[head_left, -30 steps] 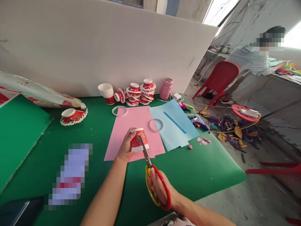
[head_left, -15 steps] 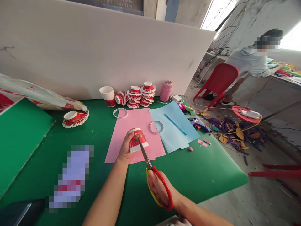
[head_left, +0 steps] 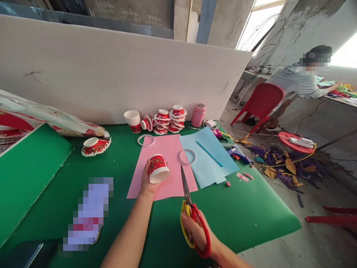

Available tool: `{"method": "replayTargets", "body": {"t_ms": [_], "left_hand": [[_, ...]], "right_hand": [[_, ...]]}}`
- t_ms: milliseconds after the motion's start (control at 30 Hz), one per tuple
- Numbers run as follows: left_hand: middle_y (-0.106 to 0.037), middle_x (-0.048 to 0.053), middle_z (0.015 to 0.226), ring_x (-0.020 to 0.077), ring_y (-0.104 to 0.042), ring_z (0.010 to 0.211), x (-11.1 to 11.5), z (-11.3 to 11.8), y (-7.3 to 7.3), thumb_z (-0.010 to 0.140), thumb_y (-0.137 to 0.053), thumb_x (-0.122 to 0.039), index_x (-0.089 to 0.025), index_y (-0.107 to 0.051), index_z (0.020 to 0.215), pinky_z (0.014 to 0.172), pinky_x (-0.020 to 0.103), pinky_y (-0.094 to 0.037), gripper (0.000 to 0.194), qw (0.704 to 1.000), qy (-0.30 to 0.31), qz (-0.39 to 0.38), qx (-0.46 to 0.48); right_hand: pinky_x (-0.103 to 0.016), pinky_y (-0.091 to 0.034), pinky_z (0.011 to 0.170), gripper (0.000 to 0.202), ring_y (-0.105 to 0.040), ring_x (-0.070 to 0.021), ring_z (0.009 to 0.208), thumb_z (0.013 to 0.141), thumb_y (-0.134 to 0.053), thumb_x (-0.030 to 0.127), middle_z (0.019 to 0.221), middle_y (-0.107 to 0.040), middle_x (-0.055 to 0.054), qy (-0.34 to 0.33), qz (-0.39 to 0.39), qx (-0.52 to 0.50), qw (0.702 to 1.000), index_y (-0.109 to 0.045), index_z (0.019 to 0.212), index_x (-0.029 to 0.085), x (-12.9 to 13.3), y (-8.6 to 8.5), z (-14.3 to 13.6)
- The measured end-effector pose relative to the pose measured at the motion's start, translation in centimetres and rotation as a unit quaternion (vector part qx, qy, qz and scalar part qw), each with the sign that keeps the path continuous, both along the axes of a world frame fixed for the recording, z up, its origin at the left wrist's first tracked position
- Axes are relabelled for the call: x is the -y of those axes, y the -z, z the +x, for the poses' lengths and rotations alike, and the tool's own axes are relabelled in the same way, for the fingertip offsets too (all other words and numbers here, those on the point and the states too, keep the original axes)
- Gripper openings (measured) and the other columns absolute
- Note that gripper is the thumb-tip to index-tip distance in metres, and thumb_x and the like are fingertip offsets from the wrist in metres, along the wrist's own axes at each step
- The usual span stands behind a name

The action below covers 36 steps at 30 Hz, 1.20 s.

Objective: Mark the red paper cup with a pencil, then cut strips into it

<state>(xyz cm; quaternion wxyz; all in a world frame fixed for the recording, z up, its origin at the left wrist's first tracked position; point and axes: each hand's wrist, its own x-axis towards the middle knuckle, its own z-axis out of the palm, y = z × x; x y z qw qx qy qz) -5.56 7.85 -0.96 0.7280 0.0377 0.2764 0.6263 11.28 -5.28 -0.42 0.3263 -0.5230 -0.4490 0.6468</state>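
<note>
My left hand (head_left: 147, 181) is wrapped round a red and white paper cup (head_left: 158, 166), whose open mouth tilts down and to the right. In my right hand (head_left: 198, 229) is a pair of scissors (head_left: 186, 188) with one yellow and one red handle. Its blades look closed and point away from me, a little to the right of the cup and apart from it. Beneath the cup lie pink paper sheets (head_left: 173, 190). Light blue paper (head_left: 205, 173) with a blue pencil-like stick (head_left: 209, 153) on it lies to the right.
Stacked paper cups (head_left: 132, 120), cut and fringed cups (head_left: 161, 121) and a pink bottle (head_left: 198, 115) line the back. Another fringed cup (head_left: 95, 146) sits at left. Two rolls of tape (head_left: 187, 156) rest on the paper. A glue gun (head_left: 239, 155) lies right. A person sits beyond.
The scissors have moved off the cup towards the right. My left hand has turned the cup, so its open mouth now shows. The camera view has tipped slightly upward.
</note>
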Motion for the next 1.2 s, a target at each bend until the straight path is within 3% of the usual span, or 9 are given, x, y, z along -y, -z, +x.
{"method": "replayTargets", "body": {"t_ms": [367,500,700,867,933,1067,1200], "left_hand": [[-0.073,0.014,0.091,0.0271,-0.07,0.081,0.2,0.4,-1.0,0.089,-0.046,-0.037,-0.008,-0.066,0.099,0.072,0.038,-0.055,0.036,0.999,0.018,-0.027,-0.002],[-0.072,0.015,0.091,0.0274,-0.07,0.08,0.1,0.5,-0.7,0.086,-0.05,-0.037,-0.008,-0.066,0.098,0.072,0.038,-0.055,0.035,1.0,0.028,-0.003,0.006],[-0.073,0.01,0.088,0.0249,-0.07,0.079,0.1,0.6,-0.2,0.08,-0.059,-0.033,-0.013,-0.067,0.097,0.073,0.038,-0.054,0.027,1.0,0.009,-0.001,-0.007],[-0.073,0.012,0.089,0.0238,-0.07,0.08,0.0,0.5,-0.4,0.083,-0.056,-0.037,-0.013,-0.067,0.099,0.075,0.036,-0.054,0.03,1.0,0.008,0.0,-0.01],[-0.073,0.011,0.088,0.0245,-0.07,0.081,0.0,0.5,-0.5,0.085,-0.054,-0.038,-0.013,-0.067,0.098,0.075,0.037,-0.054,0.031,1.0,0.013,-0.005,-0.009],[-0.073,0.011,0.087,0.0254,-0.07,0.085,-0.1,0.3,-0.5,0.086,-0.051,-0.041,-0.012,-0.067,0.096,0.078,0.04,-0.054,0.034,1.0,0.027,-0.007,-0.003],[-0.073,0.011,0.088,0.0258,-0.07,0.085,0.0,0.4,-0.6,0.086,-0.052,-0.04,-0.012,-0.067,0.096,0.077,0.04,-0.055,0.033,0.999,0.032,0.0,-0.01]], "right_hand": [[-0.022,-0.029,0.04,0.062,-0.033,-0.0063,0.038,0.068,-0.05,0.081,0.042,-0.036,0.007,-0.01,-0.021,-0.007,1.0,-0.039,0.056,0.021,0.1,0.3,-0.3],[-0.024,-0.038,0.046,0.066,-0.048,-0.0106,0.043,0.071,-0.046,0.082,0.045,-0.047,0.001,-0.031,-0.003,-0.006,0.999,-0.048,0.053,0.018,-0.1,0.2,-0.1],[-0.035,-0.05,0.068,0.067,-0.062,-0.0189,0.067,0.066,-0.056,0.08,0.071,-0.062,-0.008,-0.031,-0.035,-0.08,0.996,-0.059,0.073,0.014,0.0,-0.1,0.5],[-0.041,-0.049,0.08,0.063,-0.059,-0.0268,0.1,0.071,-0.053,0.079,0.103,-0.062,-0.013,-0.027,-0.014,-0.141,0.989,-0.057,0.086,0.018,0.2,-0.7,1.3],[-0.042,-0.047,0.083,0.063,-0.057,-0.0266,0.104,0.073,-0.052,0.078,0.109,-0.061,-0.013,-0.035,-0.007,-0.13,0.991,-0.058,0.095,0.019,0.2,-0.9,1.4],[-0.035,-0.047,0.074,0.066,-0.056,-0.0178,0.079,0.072,-0.051,0.079,0.089,-0.058,-0.006,-0.052,-0.027,-0.141,0.988,-0.058,0.095,0.018,0.1,-1.8,1.5],[-0.026,-0.039,0.053,0.072,-0.043,-0.009,0.051,0.073,-0.04,0.084,0.064,-0.046,0.003,-0.121,-0.056,-0.142,0.981,-0.055,0.089,0.016,0.3,-3.2,2.1]]}}
